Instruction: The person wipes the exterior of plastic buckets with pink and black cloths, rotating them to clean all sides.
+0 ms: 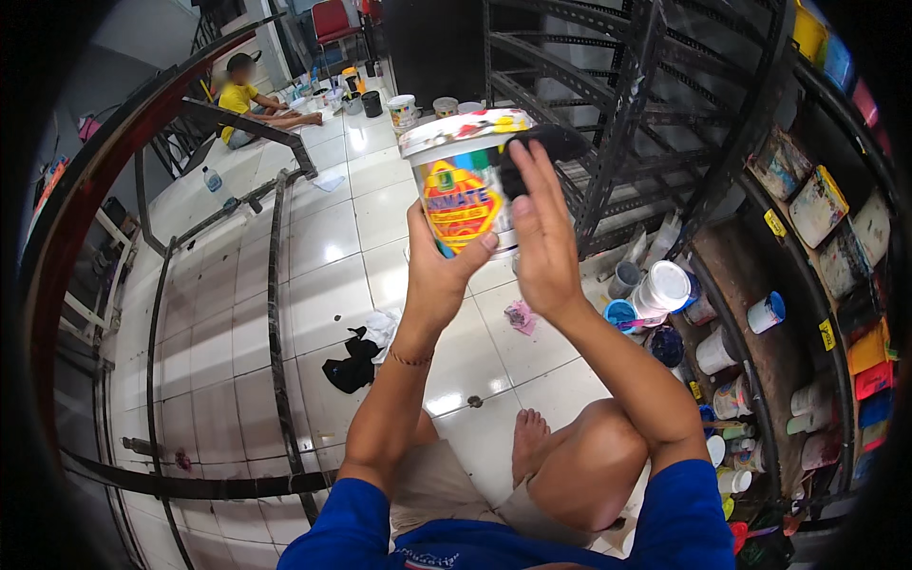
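White plastic makes the body of the paint tub (463, 180), which carries a bright label in yellow, red and blue and a lid with coloured print. The tub is raised high in front of the person, above the white tiled floor (323, 247), and it leans a little to the left. The left hand (439, 271) holds it from below: the grip is closed on the lower part of the tub, with the thumb lying across the label and the other fingers behind the tub, where I cannot see them. The right hand (541, 242) is just right of the tub, its fingers nearly straight and pointing up, and its fingertips press a black cloth (537, 152) against the upper right side of the tub, near the lid. So this hand is not wrapped around the tub; it only keeps the cloth on it. Below the tub, on the floor, lie a black rag (350, 366) and a white rag (383, 326). Right of the tub stands a dark metal rack (646, 123), and more paint cans (665, 285) are at its foot. Far behind the tub, another person (249, 104) in a yellow shirt sits on the floor.
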Available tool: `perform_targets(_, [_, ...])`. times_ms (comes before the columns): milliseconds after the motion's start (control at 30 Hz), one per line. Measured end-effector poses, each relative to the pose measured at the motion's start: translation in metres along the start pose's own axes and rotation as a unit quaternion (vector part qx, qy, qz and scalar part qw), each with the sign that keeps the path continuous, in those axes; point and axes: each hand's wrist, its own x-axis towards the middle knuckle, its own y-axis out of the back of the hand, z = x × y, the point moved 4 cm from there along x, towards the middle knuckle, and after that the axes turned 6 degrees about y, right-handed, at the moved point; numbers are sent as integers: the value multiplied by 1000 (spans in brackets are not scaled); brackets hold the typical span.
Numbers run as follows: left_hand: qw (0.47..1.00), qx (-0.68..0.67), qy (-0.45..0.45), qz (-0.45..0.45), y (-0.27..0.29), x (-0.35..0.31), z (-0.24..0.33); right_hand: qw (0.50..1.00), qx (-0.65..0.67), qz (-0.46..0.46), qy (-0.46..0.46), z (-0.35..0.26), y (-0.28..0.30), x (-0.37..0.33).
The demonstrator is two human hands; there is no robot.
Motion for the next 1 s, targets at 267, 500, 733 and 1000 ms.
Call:
perform_targets(267, [929, -342, 64, -128, -13, 9, -42, 851, 458, 106, -236, 65, -5, -8])
perform_targets(500, [962, -248, 60, -99, -8, 10, -21, 937, 288, -14, -198, 43, 10, -1])
perform_targets(733, [991, -115, 67, -4, 5, 12, -6, 995, 71, -20, -67, 20, 0, -9])
perform_targets(1000, [930, -317, 151, -108, 19, 11, -44, 996, -17, -88, -8, 12, -7, -14])
